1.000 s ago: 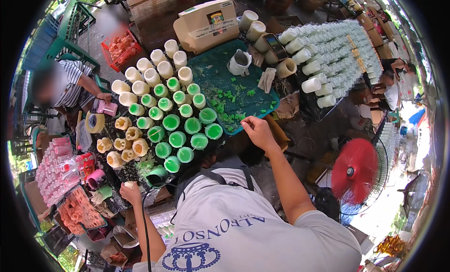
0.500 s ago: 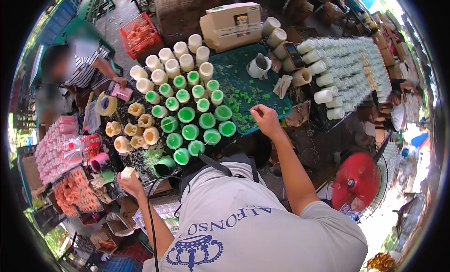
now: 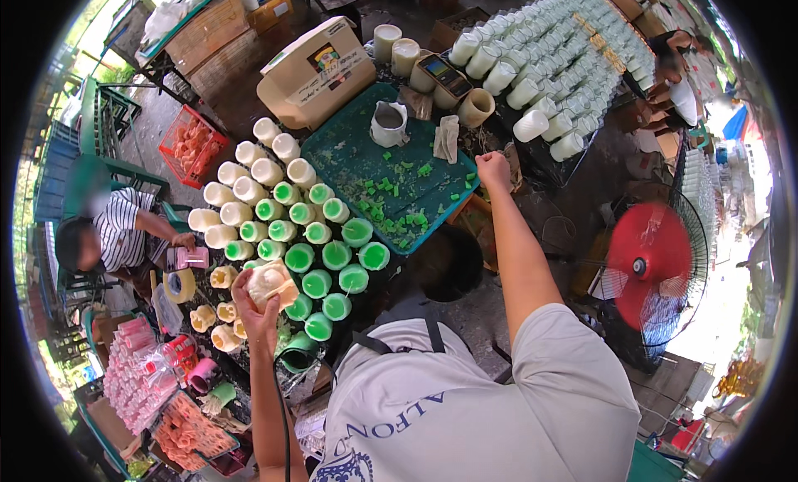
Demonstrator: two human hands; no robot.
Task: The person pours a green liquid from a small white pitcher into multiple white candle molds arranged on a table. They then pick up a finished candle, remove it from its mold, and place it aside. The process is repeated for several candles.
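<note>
My left hand is raised over the near left of the candles, its fingers wrapped round a cream wax piece. The piece is pale, with an uneven, flared edge. My right hand is at the right rim of the teal tray, its fingers curled together. Whatever they may hold is too small to make out. A folded pale cloth lies beside that hand. Below the left hand stand green-topped candles in rows, with white candles behind them. Small cream wax cups stand to the left.
On the tray are a grey-white pitcher and green wax bits. A cardboard box stands behind it. White glass candles fill the right table. A red fan is at my right; another person sits at the left.
My left hand has risen and moved right with the wax piece, now over the candles. My right hand has moved farther out to the tray's right rim. The view has turned.
</note>
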